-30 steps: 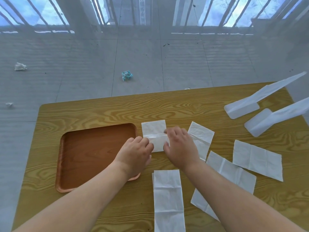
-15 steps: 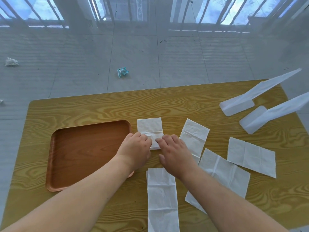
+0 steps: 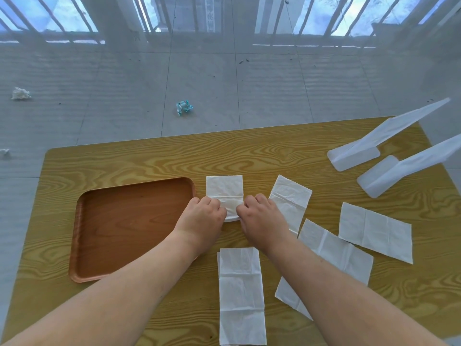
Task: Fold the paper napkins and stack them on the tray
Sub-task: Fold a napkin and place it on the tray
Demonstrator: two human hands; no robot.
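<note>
Napkin being folded: a small white napkin point(image 3: 225, 193) lies on the surface just right of the tray's far right corner; its near edge is doubled up, with a crease line across it.
Left hand: the left hand point(image 3: 200, 219) rests at the napkin's near left corner, knuckles up, its fingers curled together and pinching the folded edge.
Right hand: the right hand point(image 3: 262, 218) sits at the near right corner, its fingers bunched and pinching the same edge; the two hands lie close together with a strip of napkin showing between them.
Tray: a brown tray point(image 3: 119, 221) sits left of the hands with no napkin in it; the left forearm crosses its near right corner.
Surface: a yellow wood-grain surface point(image 3: 262, 156) carries everything.
Other napkins: a long napkin point(image 3: 240, 295) lies near the viewer between the two forearms; another napkin point(image 3: 290, 198) lies tilted just right of the right hand, partly under it; a wide napkin point(image 3: 334, 253) lies beside the right forearm and is partly hidden by it; a fourth napkin point(image 3: 375, 232) lies flat farther right.
White stands: two white plastic pieces point(image 3: 361, 153) stand at the far right, apart from the napkins.
Floor: grey tiled floor beyond the surface holds a crumpled blue-and-white scrap point(image 3: 184, 107) and a crumpled white scrap point(image 3: 21, 93).
</note>
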